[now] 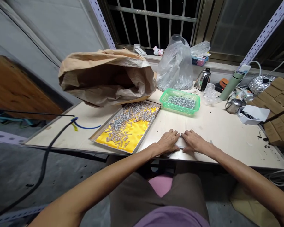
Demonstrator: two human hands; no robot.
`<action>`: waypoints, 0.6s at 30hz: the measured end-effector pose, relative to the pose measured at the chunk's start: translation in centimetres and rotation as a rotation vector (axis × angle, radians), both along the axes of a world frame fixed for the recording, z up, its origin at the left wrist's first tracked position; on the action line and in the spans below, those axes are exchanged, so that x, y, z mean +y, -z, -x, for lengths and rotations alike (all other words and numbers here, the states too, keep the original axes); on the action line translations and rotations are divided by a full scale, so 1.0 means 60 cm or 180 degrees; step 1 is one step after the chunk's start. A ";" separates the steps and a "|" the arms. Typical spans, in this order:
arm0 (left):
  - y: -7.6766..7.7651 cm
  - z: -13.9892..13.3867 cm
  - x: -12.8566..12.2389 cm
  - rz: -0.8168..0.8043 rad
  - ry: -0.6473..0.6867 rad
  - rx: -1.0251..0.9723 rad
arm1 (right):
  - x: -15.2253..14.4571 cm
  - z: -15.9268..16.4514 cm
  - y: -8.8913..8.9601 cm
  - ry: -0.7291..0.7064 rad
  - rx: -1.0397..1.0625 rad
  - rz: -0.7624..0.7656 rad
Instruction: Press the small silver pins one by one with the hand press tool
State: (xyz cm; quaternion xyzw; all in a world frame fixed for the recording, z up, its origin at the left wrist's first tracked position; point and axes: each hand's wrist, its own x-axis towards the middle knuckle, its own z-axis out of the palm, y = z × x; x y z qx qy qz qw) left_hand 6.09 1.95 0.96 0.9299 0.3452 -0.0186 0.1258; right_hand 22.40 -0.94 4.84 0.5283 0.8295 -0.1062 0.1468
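Close together at the table's front edge, my left hand (167,142) and my right hand (193,141) both have curled fingers. Between them shows a flat, pale piece with dark edges (180,142); each hand grips one end, and most of it is hidden under the fingers. To the left lies a shallow tray (142,142) lined with yellow cloth, with many small metal screws or pins (119,124) scattered over it. Beyond my hands sits a green plastic basket (180,110) holding small silvery screws (181,101).
A large open paper bag (104,94) rests behind the tray. Further back stand a clear plastic bag (175,66) of small metal parts, a steel kettle (203,79) and a green bottle (232,85). At right are a metal cup (235,106), white box (253,115) and stacked cartons (282,110).
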 end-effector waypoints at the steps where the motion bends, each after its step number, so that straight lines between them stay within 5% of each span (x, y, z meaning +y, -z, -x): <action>1: -0.001 -0.001 0.001 0.0029 0.0012 -0.0029 | -0.001 0.001 0.001 0.0028 -0.0007 -0.0018; 12: -0.005 -0.015 -0.016 0.0135 -0.0249 0.0005 | -0.016 -0.008 0.026 -0.0016 0.0268 -0.0120; 18: 0.044 -0.022 -0.070 -0.0365 -0.0614 -0.0747 | 0.020 -0.051 0.031 -0.0146 0.0791 -0.0234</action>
